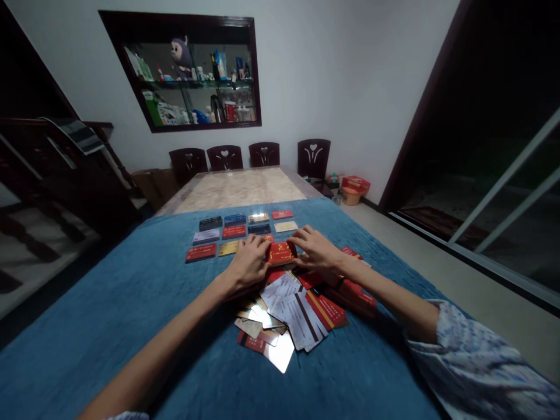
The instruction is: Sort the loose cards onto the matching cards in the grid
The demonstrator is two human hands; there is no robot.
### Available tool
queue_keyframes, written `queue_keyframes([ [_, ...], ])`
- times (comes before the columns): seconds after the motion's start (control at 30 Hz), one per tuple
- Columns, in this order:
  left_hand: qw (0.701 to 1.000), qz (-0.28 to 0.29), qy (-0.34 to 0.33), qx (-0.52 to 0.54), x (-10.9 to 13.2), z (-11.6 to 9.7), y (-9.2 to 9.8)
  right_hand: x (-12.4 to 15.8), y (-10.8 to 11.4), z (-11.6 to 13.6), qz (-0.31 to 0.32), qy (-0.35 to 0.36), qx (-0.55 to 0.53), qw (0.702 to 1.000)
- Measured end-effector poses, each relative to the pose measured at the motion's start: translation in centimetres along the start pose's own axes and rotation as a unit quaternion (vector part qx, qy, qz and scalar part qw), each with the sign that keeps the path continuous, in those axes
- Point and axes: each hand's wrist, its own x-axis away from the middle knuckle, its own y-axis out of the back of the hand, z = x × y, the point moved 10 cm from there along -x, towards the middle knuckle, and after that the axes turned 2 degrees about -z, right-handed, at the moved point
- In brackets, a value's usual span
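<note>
Between both hands is a red card stack [280,252] with gold print, above the loose pile. My left hand [250,261] grips its left side, fingers bent. My right hand [315,248] holds its right side, fingers curled. Beneath and nearer to me lies a messy pile of cards [295,315], white, red and gold, some with dark stripes. Beyond my left hand, small card stacks stand in rows, among them a red one [201,252], a white one [206,235], a dark one [210,223] and a pale yellow one [286,226]. Part of the nearest row is hidden by my hands.
A blue cloth [144,280] covers the near part of the long table, with its marble top [245,185] bare beyond. Several dark chairs [314,156] stand around the far end. A wall shelf [201,81] holds bottles and a plush toy. Red and orange containers [353,189] sit on the floor.
</note>
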Motion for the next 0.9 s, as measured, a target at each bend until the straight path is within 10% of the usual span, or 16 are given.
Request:
queue_keyframes([
  [0.9, 0.991, 0.063, 0.116, -0.009, -3.3, 9.7, -4.4, -9.3, -6.4, -2.4, 0.156, -0.058, -0.038, 0.985],
])
